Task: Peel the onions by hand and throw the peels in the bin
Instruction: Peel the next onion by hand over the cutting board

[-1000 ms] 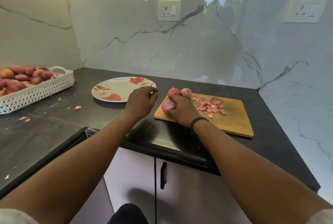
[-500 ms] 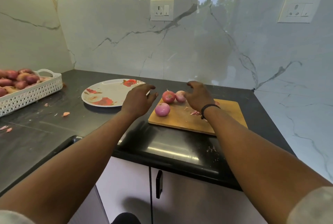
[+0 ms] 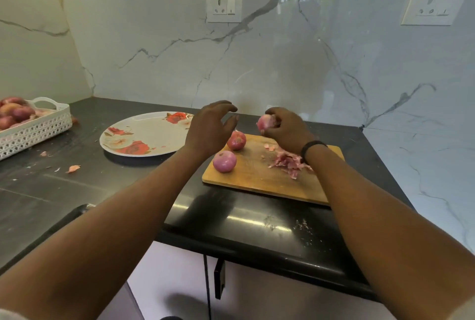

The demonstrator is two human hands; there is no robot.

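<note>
1. Head view, hands: An onion is gripped in the curled fingers of the right hand, held up above the far edge of the cutting board. A dark band is worn on the right wrist. The left hand is raised just beside it, fingers spread and loosely bent, with nothing held; a small gap is seen between the two hands.

2. Head view, board: Two more onions are found on the left part of the wooden cutting board: a darker one towards the back, partly hidden by the left hand, and a paler pink one nearer the front edge. A heap of peels lies on the board to the right, partly covered by the right forearm.

3. Head view, desk: The board is set on a black desk. A flowered plate is placed to the left of the board. Further left, a white basket filled with unpeeled onions is seen. Scraps of peel are scattered on the desk between basket and plate.

4. Head view, wall: Two sockets are mounted on the marble wall behind.
</note>
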